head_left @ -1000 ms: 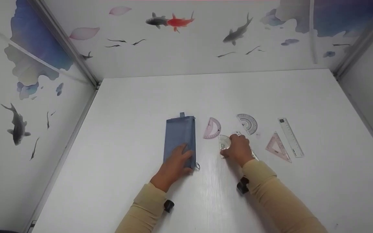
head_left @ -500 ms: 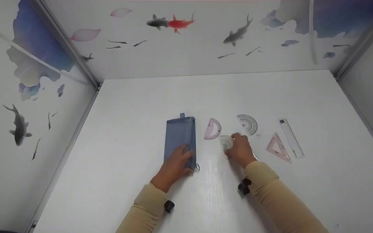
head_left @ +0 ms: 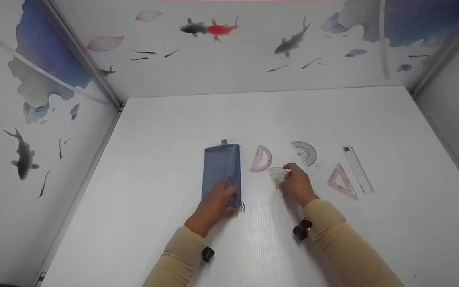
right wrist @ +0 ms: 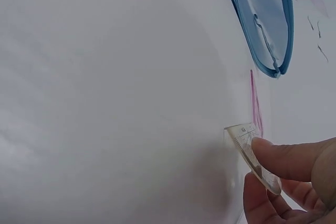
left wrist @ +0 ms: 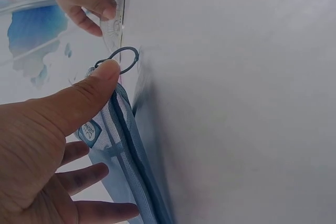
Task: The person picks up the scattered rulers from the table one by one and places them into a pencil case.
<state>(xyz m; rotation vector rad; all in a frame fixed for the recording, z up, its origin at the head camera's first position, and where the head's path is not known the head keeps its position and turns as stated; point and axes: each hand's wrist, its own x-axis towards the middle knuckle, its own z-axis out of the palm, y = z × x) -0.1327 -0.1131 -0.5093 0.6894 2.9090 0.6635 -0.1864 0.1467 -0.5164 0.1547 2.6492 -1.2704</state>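
My left hand rests on a blue mesh zip pouch, its thumb beside the ring at the near end. In the left wrist view its fingers lie apart and fairly straight. Thumb and fingers of my right hand pinch a clear plastic protractor. The right wrist view shows this clear protractor tilted, one side raised and a corner close to the table. Part of it is hidden by the fingers. Between pouch and right hand lies a pink protractor.
Another clear protractor lies behind my right hand. Farther right are a pink set square and a clear ruler. All are flat on a white table. Painted panels enclose the back and sides.
My right hand has shifted slightly right and the clear protractor in it has turned and tilted up. My left hand and the pouch stay in place.
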